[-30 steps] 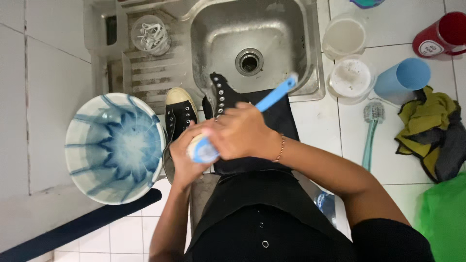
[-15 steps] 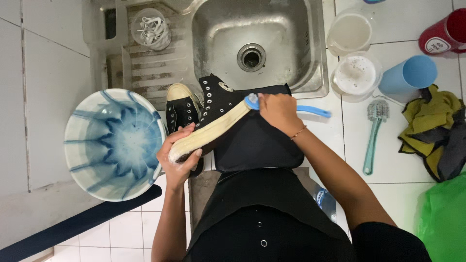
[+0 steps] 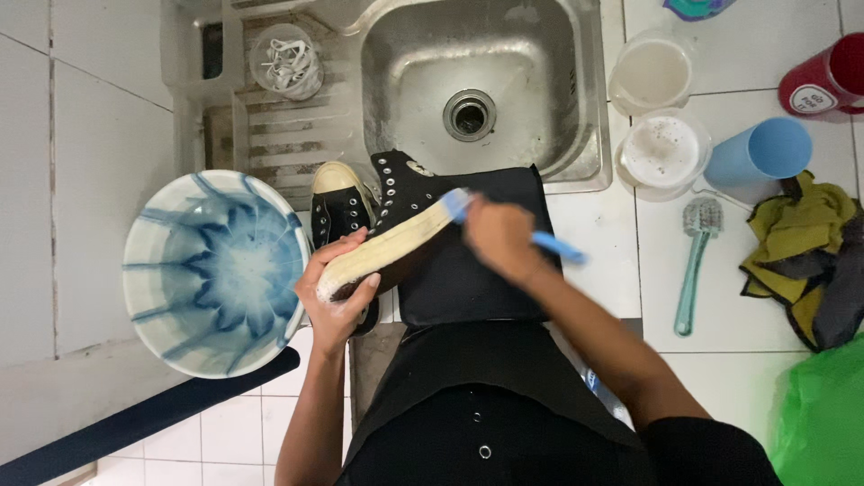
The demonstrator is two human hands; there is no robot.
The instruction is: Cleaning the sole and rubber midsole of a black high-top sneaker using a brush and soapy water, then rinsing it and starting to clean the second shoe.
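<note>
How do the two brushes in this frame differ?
The blue brush is gripped in the right hand, its head against the sole of the shoe; the teal brush lies untouched on the tiled counter. The teal brush's round bristle head shows fully; the blue one's is blurred. Both have long, slim handles.

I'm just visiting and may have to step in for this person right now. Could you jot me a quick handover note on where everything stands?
Left hand: grips the toe end of the black high-top canvas sneaker, turned so its cream rubber sole edge faces up.
Right hand: holds the blue plastic brush, bristle end against the sole edge near the heel.
Nearby: second black sneaker lies beside the steel sink; blue-and-white patterned basin to the left; teal long-handled brush on the white tiles.
Done: suds show at the toe end.
Left: I cannot tell how much of the sole is clean; the second sneaker waits.
</note>
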